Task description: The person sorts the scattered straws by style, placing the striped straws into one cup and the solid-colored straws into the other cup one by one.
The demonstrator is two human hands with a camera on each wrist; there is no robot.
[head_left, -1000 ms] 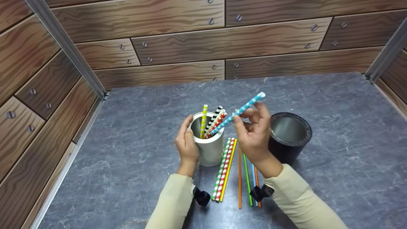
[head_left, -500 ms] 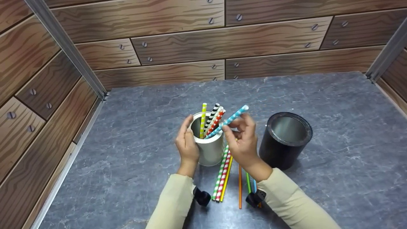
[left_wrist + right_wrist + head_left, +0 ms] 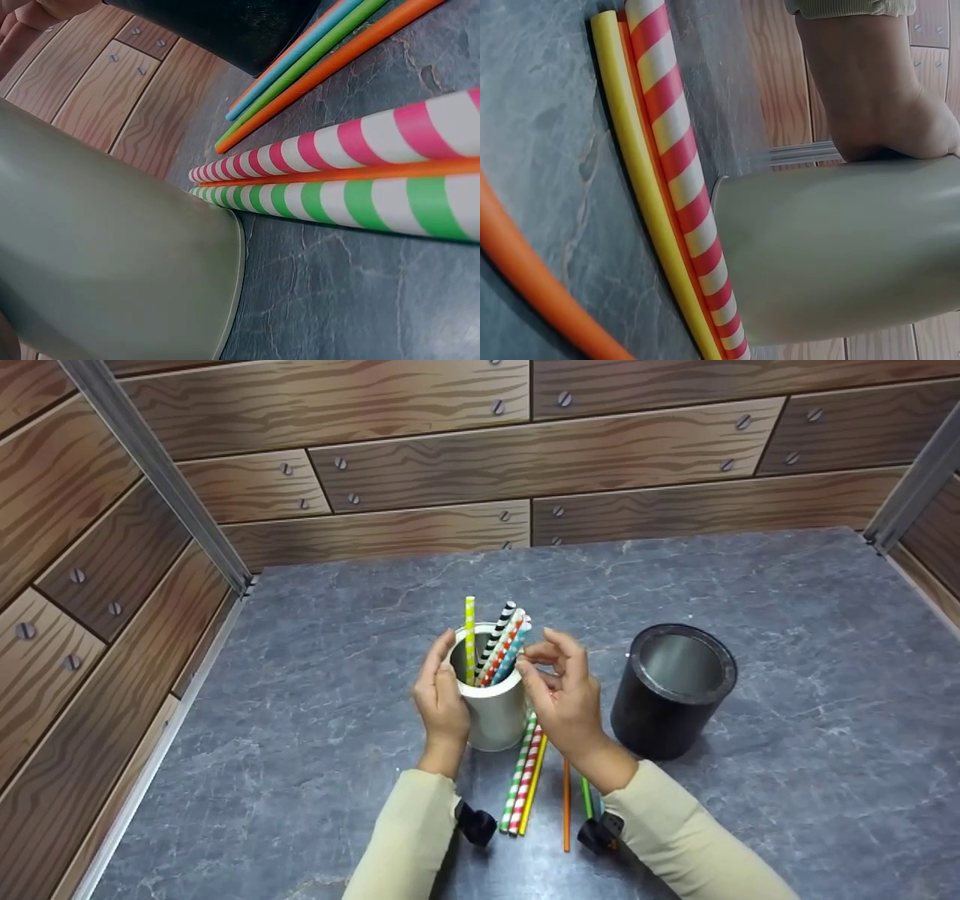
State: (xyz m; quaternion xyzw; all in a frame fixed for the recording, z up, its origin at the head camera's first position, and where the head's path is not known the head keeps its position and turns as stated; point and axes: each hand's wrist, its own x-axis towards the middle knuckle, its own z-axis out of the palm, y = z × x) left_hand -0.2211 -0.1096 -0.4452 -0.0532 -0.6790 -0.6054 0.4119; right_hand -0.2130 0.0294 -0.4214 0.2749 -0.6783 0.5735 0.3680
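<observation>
A whitish cylindrical cup [image 3: 495, 724] stands upright on the table, and my left hand [image 3: 441, 701] grips its left side. Inside lean several patterned paper straws: a yellow-and-white straw [image 3: 470, 630], a black-and-white straw [image 3: 504, 619], a red one with white dots [image 3: 510, 641] and a blue one with white dots [image 3: 517, 641]. My right hand [image 3: 566, 694] is at the cup's right rim, thumb and fingers bent apart beside the blue straw, with nothing seen between them. In the right wrist view, my left hand [image 3: 889, 120] meets the cup's wall [image 3: 840, 247].
Right of the hands stands a black cylindrical cup [image 3: 671, 705]. Between the forearms lie a green-striped straw [image 3: 519, 780], a red-striped straw [image 3: 529, 780], a yellow straw [image 3: 534, 787], an orange straw [image 3: 566, 810] and a green straw [image 3: 587, 799]. A wood-patterned wall [image 3: 420, 480] rises behind.
The blue dotted straw has gone from my right hand's pinch into the whitish cup. My right hand has moved left and down to the rim, loosening its fingers. The left hand stays put.
</observation>
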